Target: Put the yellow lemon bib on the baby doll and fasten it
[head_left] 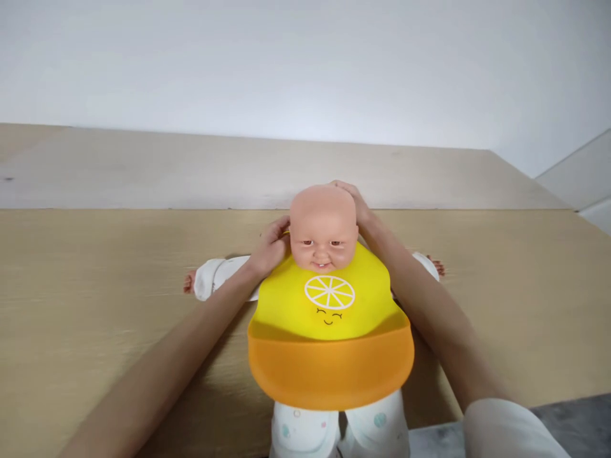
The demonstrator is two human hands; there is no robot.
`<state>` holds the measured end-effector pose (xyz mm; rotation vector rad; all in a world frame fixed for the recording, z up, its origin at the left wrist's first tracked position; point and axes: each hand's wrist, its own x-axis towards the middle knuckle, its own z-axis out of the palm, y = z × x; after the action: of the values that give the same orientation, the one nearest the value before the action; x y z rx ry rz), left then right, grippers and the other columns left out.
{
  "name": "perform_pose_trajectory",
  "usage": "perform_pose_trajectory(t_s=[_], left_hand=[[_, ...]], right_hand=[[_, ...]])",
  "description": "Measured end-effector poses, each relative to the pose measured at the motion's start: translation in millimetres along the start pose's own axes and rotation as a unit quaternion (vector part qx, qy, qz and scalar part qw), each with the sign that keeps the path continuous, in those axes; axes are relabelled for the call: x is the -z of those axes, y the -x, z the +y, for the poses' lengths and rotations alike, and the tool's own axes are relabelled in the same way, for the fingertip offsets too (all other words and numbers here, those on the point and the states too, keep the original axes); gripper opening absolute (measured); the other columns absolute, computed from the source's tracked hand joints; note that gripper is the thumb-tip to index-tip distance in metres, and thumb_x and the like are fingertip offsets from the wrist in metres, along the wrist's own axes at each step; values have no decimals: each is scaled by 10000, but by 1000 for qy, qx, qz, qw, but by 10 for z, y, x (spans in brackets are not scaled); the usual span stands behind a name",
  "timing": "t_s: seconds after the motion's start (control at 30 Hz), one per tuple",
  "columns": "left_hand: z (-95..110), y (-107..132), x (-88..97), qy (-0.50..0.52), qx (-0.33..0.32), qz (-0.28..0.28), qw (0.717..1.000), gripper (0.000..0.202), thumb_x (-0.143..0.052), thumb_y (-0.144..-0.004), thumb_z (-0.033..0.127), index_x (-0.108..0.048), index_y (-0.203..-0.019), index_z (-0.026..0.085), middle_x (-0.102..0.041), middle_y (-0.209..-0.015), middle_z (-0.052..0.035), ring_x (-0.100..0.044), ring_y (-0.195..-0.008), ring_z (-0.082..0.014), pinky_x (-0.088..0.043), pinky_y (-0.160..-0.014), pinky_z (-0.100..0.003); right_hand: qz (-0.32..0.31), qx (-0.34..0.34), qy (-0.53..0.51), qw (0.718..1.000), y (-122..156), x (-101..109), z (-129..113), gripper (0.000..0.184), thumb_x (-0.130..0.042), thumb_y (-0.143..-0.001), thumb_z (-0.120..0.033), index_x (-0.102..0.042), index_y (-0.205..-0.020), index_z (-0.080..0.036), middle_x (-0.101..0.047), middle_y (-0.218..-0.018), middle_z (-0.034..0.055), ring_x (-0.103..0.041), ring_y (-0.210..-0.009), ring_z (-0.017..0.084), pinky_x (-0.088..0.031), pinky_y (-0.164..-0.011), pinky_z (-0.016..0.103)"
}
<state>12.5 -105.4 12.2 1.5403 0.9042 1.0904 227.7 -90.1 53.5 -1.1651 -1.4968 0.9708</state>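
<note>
A bald baby doll (323, 219) faces me, wearing a yellow silicone bib (286, 305) printed with a white citrus slice and a smiling face. Along the bib's bottom runs an orange catch pocket (329, 372). Beside the doll's neck, my left hand (274, 245) is closed with curled fingers at the bib's upper edge; its fingertips are partly hidden. My right hand (351, 194) reaches round behind the doll's head, touching its back near the top, and most of its fingers are out of sight. What lies behind the neck cannot be seen.
The doll's white sleeves (226, 270) stretch out to both sides over the wooden table (95, 273). Patterned white trousers (305, 429) show below the bib. A pale wall (305, 70) rises behind the table, and grey floor (577, 423) appears at lower right.
</note>
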Motion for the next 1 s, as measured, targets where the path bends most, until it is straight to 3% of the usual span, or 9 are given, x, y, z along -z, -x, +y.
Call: perform_pose_trajectory(t_s=[0.07, 0.13, 0.3, 0.6, 1.0], left_hand=[[-21, -12, 36, 21, 13, -7, 1000, 399, -517, -662, 183, -657, -1032, 139, -705, -1139, -94, -634, -1078, -260, -493, -981, -401], [-31, -19, 58, 10, 20, -17, 1000, 435, -504, -663, 180, -646, -1072, 133, -688, -1179, -106, -626, -1098, -263, -482, -987, -401], [-31, -17, 64, -84, 35, -13, 996, 426, -461, -667, 197, -646, -1042, 116, -699, -1123, -121, -623, -1091, -287, -482, -974, -423], [-49, -35, 92, -171, 70, -45, 982, 434, -434, -703, 237, -655, -1060, 128, -694, -1157, -122, -616, -1099, -301, -458, -996, -432], [-48, -44, 107, -229, 87, -50, 968, 265, -429, -726, 281, -659, -815, 185, -721, -857, -90, -644, -952, -315, -496, -897, -439]], right_hand=[[-1, -16, -47, 999, -305, -23, 22, 359, -628, -640, -458, -516, -777, -146, -594, -823, 37, -528, -712, 93, -452, -649, 224], [1, -21, -59, 998, -419, 0, 40, 369, -660, -618, -440, -546, -794, -136, -602, -813, 39, -522, -698, 93, -418, -621, 216], [33, 19, 10, 999, -356, 65, 126, 274, -617, -716, -399, -541, -751, -137, -607, -779, 38, -526, -712, 102, -391, -631, 217], [56, -41, 105, 992, -414, 25, 308, 181, -537, -744, -296, -536, -685, -125, -592, -744, 35, -501, -722, 111, -395, -676, 228], [40, -83, 147, 985, -400, -9, 457, 114, -464, -733, -171, -569, -729, -125, -623, -829, 37, -522, -776, 116, -426, -738, 225]])
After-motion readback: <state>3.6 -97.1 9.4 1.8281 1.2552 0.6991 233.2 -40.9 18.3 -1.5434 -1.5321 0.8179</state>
